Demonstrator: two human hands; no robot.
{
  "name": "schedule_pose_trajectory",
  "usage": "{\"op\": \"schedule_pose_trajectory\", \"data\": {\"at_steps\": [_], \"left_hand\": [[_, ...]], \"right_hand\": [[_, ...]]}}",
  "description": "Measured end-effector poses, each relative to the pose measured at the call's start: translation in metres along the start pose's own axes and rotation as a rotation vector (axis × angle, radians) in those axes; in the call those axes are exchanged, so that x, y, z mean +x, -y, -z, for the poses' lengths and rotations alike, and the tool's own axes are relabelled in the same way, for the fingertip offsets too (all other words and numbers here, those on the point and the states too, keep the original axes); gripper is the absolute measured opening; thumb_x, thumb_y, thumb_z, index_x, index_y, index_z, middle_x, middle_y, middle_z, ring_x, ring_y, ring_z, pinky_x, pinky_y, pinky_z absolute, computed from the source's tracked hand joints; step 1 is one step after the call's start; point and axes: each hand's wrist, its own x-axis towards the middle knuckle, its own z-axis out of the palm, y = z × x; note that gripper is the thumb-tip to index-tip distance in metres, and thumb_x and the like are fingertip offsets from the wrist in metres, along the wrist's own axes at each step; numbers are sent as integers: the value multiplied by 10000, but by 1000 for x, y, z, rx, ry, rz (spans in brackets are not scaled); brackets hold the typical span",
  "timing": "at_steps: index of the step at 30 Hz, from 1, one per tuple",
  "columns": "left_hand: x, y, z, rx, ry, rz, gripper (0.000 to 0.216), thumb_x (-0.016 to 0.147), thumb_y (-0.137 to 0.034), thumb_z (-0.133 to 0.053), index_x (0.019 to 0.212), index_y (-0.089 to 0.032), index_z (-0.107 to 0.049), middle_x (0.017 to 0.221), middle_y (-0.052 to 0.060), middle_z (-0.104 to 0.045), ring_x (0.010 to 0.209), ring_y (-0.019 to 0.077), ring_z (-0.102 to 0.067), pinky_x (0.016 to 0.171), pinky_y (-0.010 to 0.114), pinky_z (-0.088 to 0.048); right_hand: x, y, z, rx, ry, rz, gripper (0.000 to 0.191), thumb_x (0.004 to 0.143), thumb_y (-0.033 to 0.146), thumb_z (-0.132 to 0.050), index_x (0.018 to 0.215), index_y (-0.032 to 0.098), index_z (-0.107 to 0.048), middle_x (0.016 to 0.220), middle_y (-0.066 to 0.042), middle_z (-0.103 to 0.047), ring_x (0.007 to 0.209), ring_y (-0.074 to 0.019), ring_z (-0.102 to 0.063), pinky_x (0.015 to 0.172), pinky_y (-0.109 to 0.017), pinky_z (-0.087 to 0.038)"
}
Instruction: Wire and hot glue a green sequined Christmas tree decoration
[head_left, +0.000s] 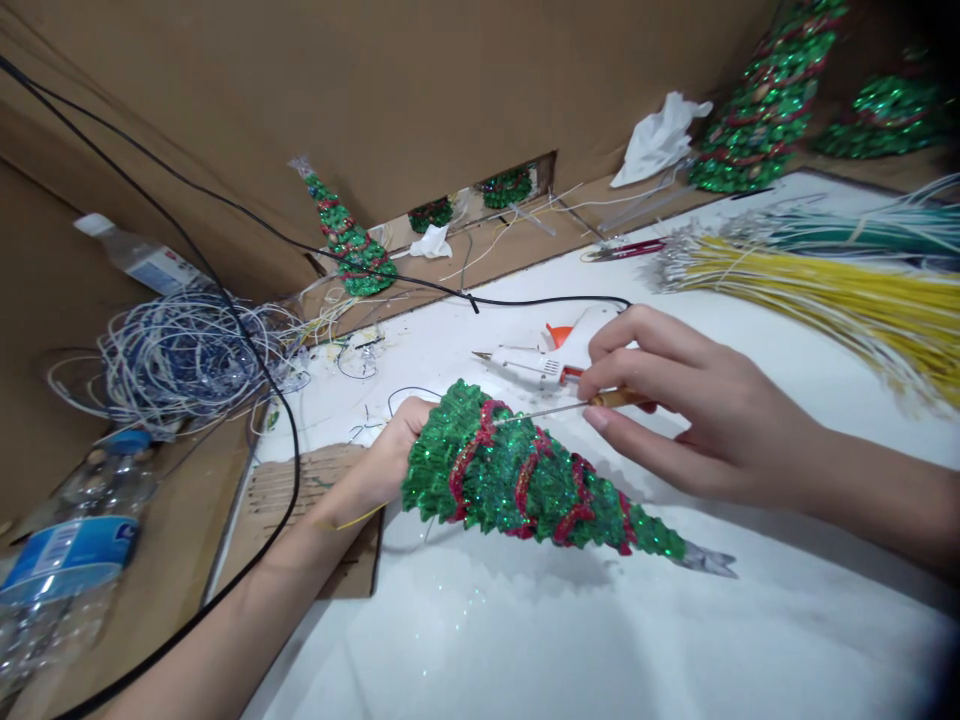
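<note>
Holding one sequin tree (525,480), the left hand (386,460) grips its base; the right hand (675,410) pinches one awl (555,408).

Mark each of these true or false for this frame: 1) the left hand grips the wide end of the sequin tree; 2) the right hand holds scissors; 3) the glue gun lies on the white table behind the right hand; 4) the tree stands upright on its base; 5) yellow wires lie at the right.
1) True: the left hand holds the wide end of the green sequin tree.
2) False: the right hand holds a thin pointed tool with a wooden handle, its tip at the tree.
3) True: the glue gun lies on the white table.
4) False: it is held on its side, tip pointing right.
5) True: the yellow wires lie bundled there.
</note>
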Motion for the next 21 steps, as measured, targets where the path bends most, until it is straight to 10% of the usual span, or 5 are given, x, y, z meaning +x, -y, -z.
{"op": "schedule_pose_trajectory", "data": {"at_steps": [21], "left_hand": [[-3, 2, -2, -228, -62, 195, 330, 651, -324, -754, 421, -166, -579, 490, -13, -547, 516, 110, -472, 505, 226, -458]], "right_hand": [[0, -4, 0, -4, -62, 46, 107, 849, 176, -550, 952, 183, -579, 945, -61, -530, 700, -138, -563, 501, -285, -405]]}}
